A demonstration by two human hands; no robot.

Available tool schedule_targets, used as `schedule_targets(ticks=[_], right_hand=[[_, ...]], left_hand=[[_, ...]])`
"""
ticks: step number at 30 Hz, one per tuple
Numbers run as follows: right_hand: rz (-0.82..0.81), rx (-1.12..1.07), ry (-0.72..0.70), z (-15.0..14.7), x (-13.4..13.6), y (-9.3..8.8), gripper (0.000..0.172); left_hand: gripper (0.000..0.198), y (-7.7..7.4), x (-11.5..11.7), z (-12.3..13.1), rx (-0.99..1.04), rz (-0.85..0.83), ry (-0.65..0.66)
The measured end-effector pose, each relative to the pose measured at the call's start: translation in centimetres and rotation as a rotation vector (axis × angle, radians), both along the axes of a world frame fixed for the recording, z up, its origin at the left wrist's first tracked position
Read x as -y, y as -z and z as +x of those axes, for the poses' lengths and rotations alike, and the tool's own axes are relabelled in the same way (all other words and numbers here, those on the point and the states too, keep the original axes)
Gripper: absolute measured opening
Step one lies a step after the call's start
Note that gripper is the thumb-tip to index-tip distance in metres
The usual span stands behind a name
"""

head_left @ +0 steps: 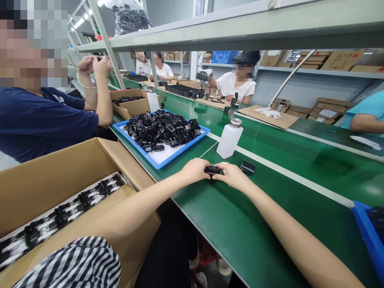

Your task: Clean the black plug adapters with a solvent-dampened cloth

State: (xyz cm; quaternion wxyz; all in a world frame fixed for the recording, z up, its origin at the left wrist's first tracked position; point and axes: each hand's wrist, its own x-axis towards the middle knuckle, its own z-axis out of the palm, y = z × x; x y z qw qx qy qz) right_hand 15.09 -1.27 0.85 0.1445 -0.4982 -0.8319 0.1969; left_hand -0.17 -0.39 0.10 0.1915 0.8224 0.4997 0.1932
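A small black plastic part point(213, 171) is pinched between the left hand point(195, 169) and right hand point(234, 175), both nearly closed; it might be dropped through slackened grip.

Small black part point(213, 171), roughly level, between left hand point(196, 169) and right hand point(233, 175)

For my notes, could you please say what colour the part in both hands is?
The part is black, best seen in the head view.
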Motion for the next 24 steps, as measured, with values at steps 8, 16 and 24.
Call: schedule_targets(ticks=[8, 16, 24], right_hand=[[-0.066, 0.111, 0.101, -0.3, -0.7, -0.8, 0.019], [-0.165, 0.521, -0.047, -2.6, -3.0, -3.8, 0.027], [-0.022, 0.493, 0.016, -2.2, -1.8, -2.7, 0.02]], left_hand=[[0.016, -1.4, -0.7, -0.4, -0.047, -0.144, 0.108], [0.034, -3.6, -2.6, 2.0, -0.248, -0.203, 0.035], [0.04, -4.2, -2.5, 2.5, -0.175, -0.204, 0.073]])
